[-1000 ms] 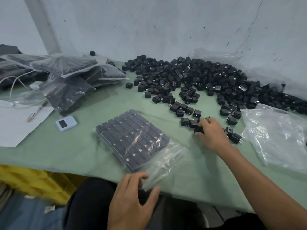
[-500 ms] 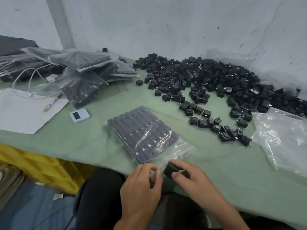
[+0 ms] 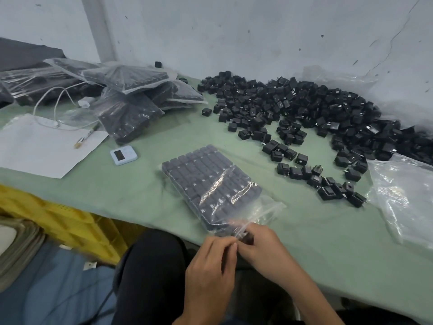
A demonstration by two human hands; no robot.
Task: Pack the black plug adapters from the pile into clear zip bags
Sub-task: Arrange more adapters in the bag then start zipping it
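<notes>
At the near edge of the table [image 3: 145,198], both hands met at the mouth of the zip bag [image 3: 210,184]. The left hand [image 3: 210,266] had its fingers curled, thumb and forefinger pinching the bag's loose lip, I'd judge to hold the mouth open. The right hand [image 3: 264,249] was curled too, closed round a dark adapter [image 3: 247,238] right at that opening, its fingers hiding most of the thing.

The bag lay flat with its open end towards the person, which made feeding it easy. The adapters inside sat in tidy rows that filled nearly all of it, so this one looked to be among the last to go in.

Farther out to the right, a loose string of adapters [image 3: 328,184] lay within easy reach. Just beside them on the right was a heap of empty clear bags [image 3: 405,198]. To the left sat a small white device [image 3: 123,154] with a screen and a sheet of paper [image 3: 46,148].

Farthest off, the main pile [image 3: 304,102] spread along the wall on the right. The filled bags [image 3: 136,99] were stacked at the far left, seemingly to keep them clear of the work.
</notes>
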